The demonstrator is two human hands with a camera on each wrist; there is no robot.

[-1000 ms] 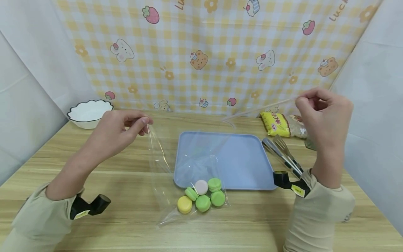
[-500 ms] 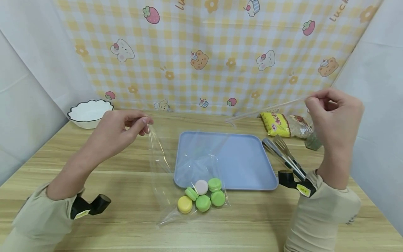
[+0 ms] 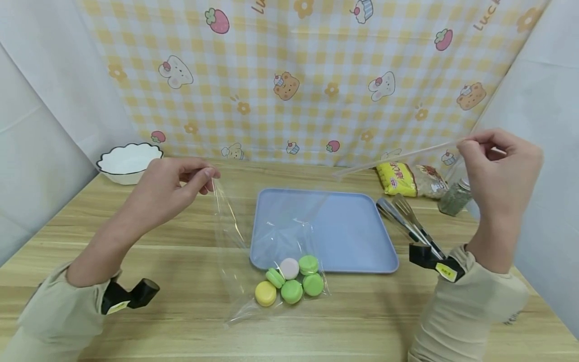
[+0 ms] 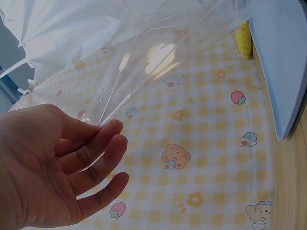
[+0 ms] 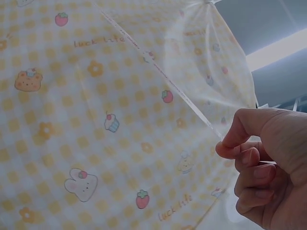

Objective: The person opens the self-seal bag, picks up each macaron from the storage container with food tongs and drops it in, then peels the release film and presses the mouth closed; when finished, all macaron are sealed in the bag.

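Observation:
My left hand (image 3: 181, 183) pinches the upper left corner of a clear plastic bag (image 3: 232, 226). Several macarons (image 3: 291, 291), green, yellow and pale grey-pink, lie in the bag's bottom part, near the table's front. In the left wrist view, thumb and index finger grip the film (image 4: 117, 103), while the other fingers are loosely bent. My right hand (image 3: 502, 171) is raised at the right, holding the end of a thin clear adhesive liner strip (image 3: 402, 156) between thumb and forefinger. From there the strip runs taut down left toward the bag's mouth; small print shows along the strip (image 5: 165, 79) in the right wrist view.
A blue tray (image 3: 357, 231) lies behind and partly under the bag. Right of it are metal tongs (image 3: 407, 216), a yellow food packet (image 3: 397, 178) and a glass jar (image 3: 454, 198). A white scalloped bowl (image 3: 128, 161) stands back left. A checked cloth (image 3: 294, 65) hangs behind.
My right hand has moved steadily to the right, drawing the strip farther out from the bag and uncovering the jar. My left hand and the macarons have stayed in place.

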